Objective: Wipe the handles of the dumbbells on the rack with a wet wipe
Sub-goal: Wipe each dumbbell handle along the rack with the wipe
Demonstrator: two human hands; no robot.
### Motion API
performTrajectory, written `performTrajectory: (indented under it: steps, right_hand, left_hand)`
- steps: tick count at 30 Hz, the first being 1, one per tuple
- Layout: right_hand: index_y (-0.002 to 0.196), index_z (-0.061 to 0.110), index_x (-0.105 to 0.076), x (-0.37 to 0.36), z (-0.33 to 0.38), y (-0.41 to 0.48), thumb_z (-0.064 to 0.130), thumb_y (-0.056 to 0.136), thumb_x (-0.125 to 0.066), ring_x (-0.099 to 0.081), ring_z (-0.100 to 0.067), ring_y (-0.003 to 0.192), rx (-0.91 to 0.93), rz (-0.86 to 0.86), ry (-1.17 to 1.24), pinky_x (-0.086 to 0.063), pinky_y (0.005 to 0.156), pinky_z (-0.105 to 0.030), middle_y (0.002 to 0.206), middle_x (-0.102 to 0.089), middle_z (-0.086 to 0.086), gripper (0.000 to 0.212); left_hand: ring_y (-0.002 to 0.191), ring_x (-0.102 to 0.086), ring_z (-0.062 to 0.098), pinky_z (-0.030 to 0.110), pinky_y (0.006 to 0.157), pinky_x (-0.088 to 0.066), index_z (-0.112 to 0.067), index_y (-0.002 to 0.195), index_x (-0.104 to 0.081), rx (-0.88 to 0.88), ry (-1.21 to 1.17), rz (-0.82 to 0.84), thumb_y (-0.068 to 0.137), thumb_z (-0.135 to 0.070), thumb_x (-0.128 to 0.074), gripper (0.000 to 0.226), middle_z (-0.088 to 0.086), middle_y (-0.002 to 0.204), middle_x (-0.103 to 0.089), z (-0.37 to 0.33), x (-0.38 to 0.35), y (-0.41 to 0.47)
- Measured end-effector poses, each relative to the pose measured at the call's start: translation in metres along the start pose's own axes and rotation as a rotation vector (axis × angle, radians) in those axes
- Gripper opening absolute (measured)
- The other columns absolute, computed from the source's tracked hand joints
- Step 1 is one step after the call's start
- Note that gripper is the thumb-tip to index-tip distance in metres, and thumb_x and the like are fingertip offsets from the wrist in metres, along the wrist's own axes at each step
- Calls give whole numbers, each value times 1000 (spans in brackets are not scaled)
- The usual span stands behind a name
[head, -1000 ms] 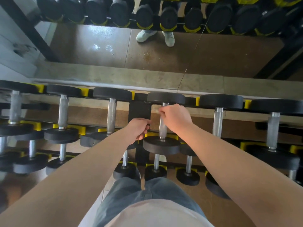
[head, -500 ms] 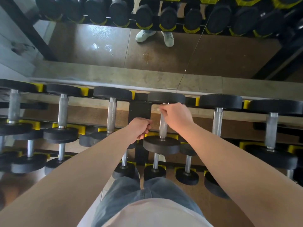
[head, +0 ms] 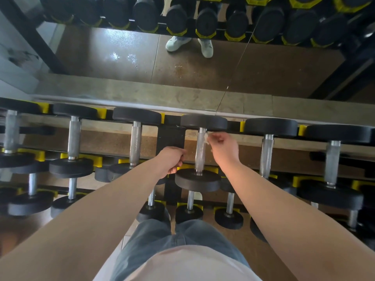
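Note:
A rack [head: 171,138] of black dumbbells with steel handles runs across the view. The centre dumbbell's handle [head: 200,151] lies bare between my hands. My right hand [head: 223,148] is just right of that handle's far end, fingers curled and pinching a small whitish wet wipe [head: 207,137] that sits against the handle. My left hand [head: 172,159] hangs left of the handle in front of the rack's black upright, fingers curled; I cannot tell whether it holds anything.
More dumbbells lie on either side, such as one handle [head: 135,142] to the left and another [head: 266,155] to the right, with lower tiers below. A mirror [head: 203,67] behind the rack reflects the floor and shoes.
My right hand has let go of the centre handle and shifted right and farther back, leaving the handle uncovered. The left hand has hardly moved.

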State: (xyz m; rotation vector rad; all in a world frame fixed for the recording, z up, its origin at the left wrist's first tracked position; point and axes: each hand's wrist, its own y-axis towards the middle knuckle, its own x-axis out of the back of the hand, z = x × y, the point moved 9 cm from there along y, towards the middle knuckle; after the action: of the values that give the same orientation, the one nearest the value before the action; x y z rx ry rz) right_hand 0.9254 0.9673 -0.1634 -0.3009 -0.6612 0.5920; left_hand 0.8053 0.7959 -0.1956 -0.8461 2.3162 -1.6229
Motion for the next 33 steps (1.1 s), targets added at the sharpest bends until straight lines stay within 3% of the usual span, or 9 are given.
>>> performTrajectory:
  steps: [4, 7, 11, 16, 19, 21, 23, 29, 33]
  right_hand:
    - [123, 17, -66, -22, -24, -10, 19, 102, -57, -61, -6, 82, -111, 259, -242, -46, 71, -21, 109, -69, 0, 23]
    - [130, 15, -62, -34, -44, -26, 14, 103, -55, -68, -14, 86, -210, 452, -194, -50, 69, -22, 100, -68, 0, 28]
    - [113, 16, -65, -30, -35, -7, 5, 101, -56, -70, -17, 88, -305, 369, 135, -55, 61, -15, 102, -70, -5, 19]
    - [122, 7, -67, -35, -20, 23, -3, 98, -54, -68, -30, 102, -356, 307, 463, -59, 77, -33, 113, -70, -15, 30]
    - [120, 10, -67, -33, -26, 5, 1, 98, -57, -68, -25, 98, -334, 454, 111, -60, 85, -37, 108, -70, -11, 26]
    - [107, 17, -65, -35, -35, -14, 7, 97, -60, -66, -18, 90, -284, 604, -285, -55, 74, -31, 100, -68, -5, 15]
    - [104, 17, -64, -39, -40, -21, 6, 98, -60, -64, -15, 85, -276, 646, -378, -51, 70, -27, 96, -67, -3, 13]
    - [109, 8, -68, -26, -17, 16, -8, 93, -59, -65, -24, 99, -402, 305, 541, -58, 87, -33, 114, -67, -14, 24]
    - [109, 10, -71, -19, -20, 9, -1, 93, -67, -68, -25, 100, -338, 263, 479, -60, 89, -36, 114, -70, -13, 20]
  left_hand:
    - [58, -46, 11, 21, 50, -40, -17, 108, -69, -2, 10, -2, 103, -23, -61, 12, 7, 83, -58, 1, -1, 4]
    - [57, -46, 11, 21, 49, -39, -17, 110, -70, -5, 6, 10, 103, -24, -60, 13, 5, 81, -58, 3, -3, 8]
    - [53, -47, 10, 21, 47, -40, -16, 107, -71, 19, 10, 2, 102, -26, -63, 14, 4, 78, -58, 8, -1, 11]
    - [51, -47, 10, 21, 46, -40, -15, 106, -71, 4, -18, 7, 102, -23, -61, 13, 5, 77, -59, 7, 2, 13]
    - [50, -48, 9, 20, 46, -41, -15, 105, -71, 24, -27, 8, 102, -22, -62, 12, 4, 75, -59, 6, 2, 15]
    - [51, -48, 9, 20, 46, -41, -15, 106, -71, 40, -13, 7, 102, -24, -63, 12, 4, 77, -59, 6, 1, 16]
    - [53, -48, 10, 20, 48, -41, -14, 107, -71, 45, 8, 8, 101, -25, -64, 14, 4, 78, -59, 6, 0, 18]
    - [54, -47, 11, 21, 47, -40, -13, 108, -70, 30, 13, -13, 102, -24, -61, 16, 8, 84, -58, -1, -1, 19]
    - [54, -47, 11, 20, 46, -40, -14, 107, -71, 16, 44, -22, 103, -24, -60, 15, 7, 81, -57, -5, -5, 18]
